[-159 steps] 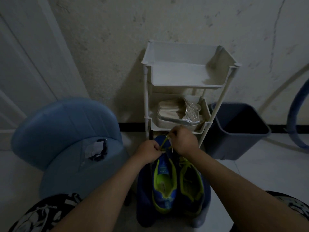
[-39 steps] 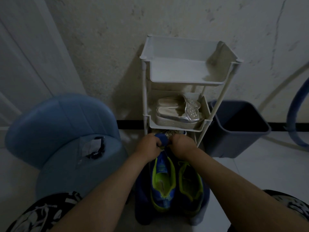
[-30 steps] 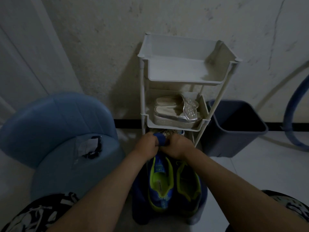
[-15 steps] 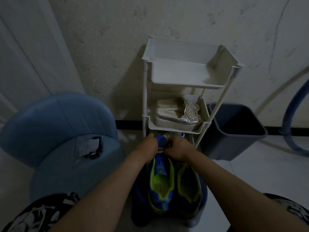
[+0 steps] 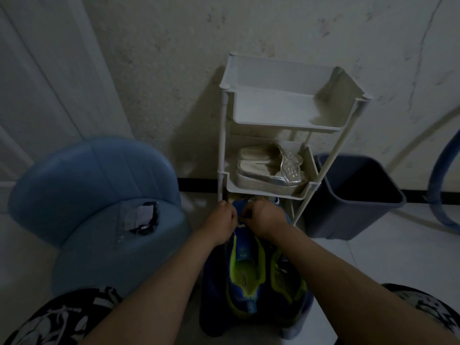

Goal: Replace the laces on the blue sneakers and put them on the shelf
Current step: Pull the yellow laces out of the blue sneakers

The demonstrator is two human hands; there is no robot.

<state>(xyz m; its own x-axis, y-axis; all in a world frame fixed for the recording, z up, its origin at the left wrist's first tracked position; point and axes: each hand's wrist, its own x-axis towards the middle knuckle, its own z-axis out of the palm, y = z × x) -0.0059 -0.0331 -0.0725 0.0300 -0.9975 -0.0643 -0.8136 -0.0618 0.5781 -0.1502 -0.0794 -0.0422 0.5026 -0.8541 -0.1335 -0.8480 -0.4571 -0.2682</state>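
1. Both blue sneakers (image 5: 245, 270) side by side on dark stool (image 5: 211, 307), just before white shelf (image 5: 286, 113).
2. Grip: left hand (image 5: 222, 216) & right hand (image 5: 267, 216) clenched on one sneaker's toe end.
3. Rm: stained wall (image 5: 174, 70), tiled floor (image 5: 398, 257), blue chair (image 5: 94, 185) left, dark bin (image 5: 348, 220) right.

A home entrance corner is indicated. A white plastic shoe rack (image 5: 281, 128) is set against a stained plaster wall (image 5: 174, 46), and silver sandals (image 5: 268, 174) are kept on its middle tier. A white panelled door (image 5: 37, 95) is seen at the left, with a blue padded chair (image 5: 94, 180), a dark waste bin (image 5: 348, 220) and a pale tiled floor (image 5: 398, 257) around the rack.
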